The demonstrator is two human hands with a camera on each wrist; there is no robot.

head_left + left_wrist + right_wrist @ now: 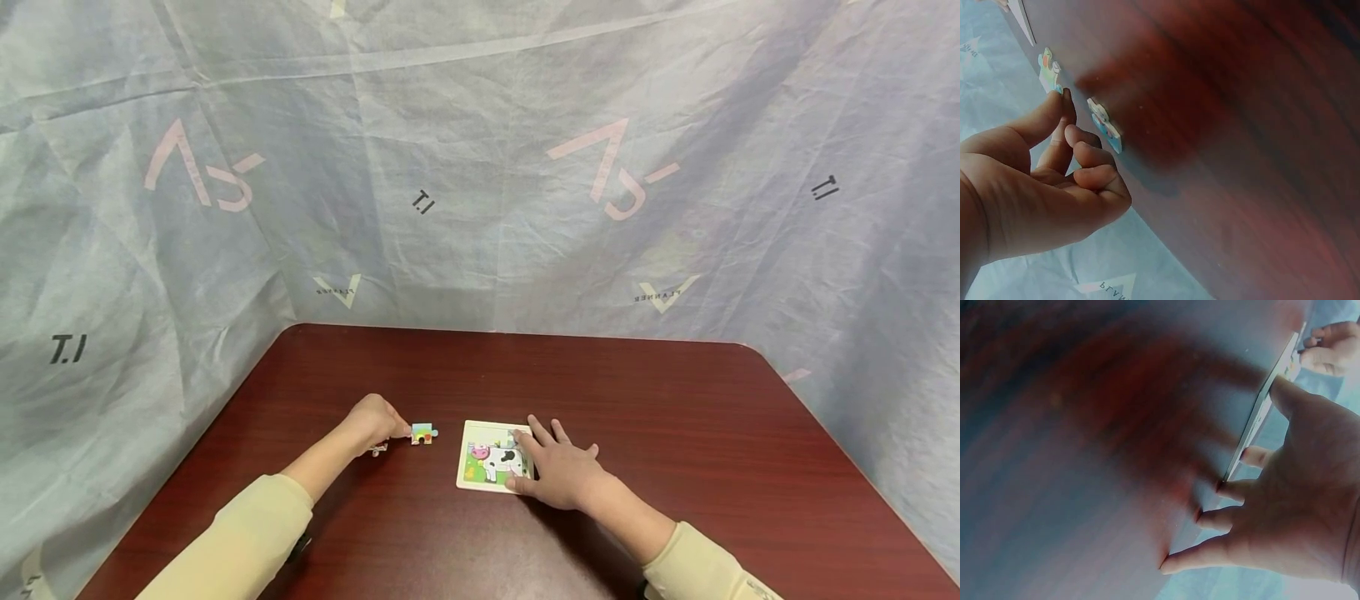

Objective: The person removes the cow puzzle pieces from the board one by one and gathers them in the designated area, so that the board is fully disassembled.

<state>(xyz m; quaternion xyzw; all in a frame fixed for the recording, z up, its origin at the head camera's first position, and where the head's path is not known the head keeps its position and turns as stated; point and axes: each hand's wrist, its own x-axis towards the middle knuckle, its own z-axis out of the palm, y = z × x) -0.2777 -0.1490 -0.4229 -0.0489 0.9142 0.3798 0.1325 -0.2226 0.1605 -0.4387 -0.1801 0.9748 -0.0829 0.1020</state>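
My left hand (375,419) pinches the edge of a colorful jigsaw piece (422,429) between thumb and index finger. The left wrist view shows this held piece (1048,70) at the fingertips, with the other fingers curled. Another jigsaw piece (1105,125) lies on the table beneath that hand, partly covered by it in the head view. To the right is a puzzle board (461,461) with a pale frame and a cow picture. My right hand (558,471) rests on the board's right side with fingers spread, thumb and fingertips at its edge.
Both hands work over a dark red wooden table (615,383). A grey printed cloth (480,250) hangs along the table's back and sides.
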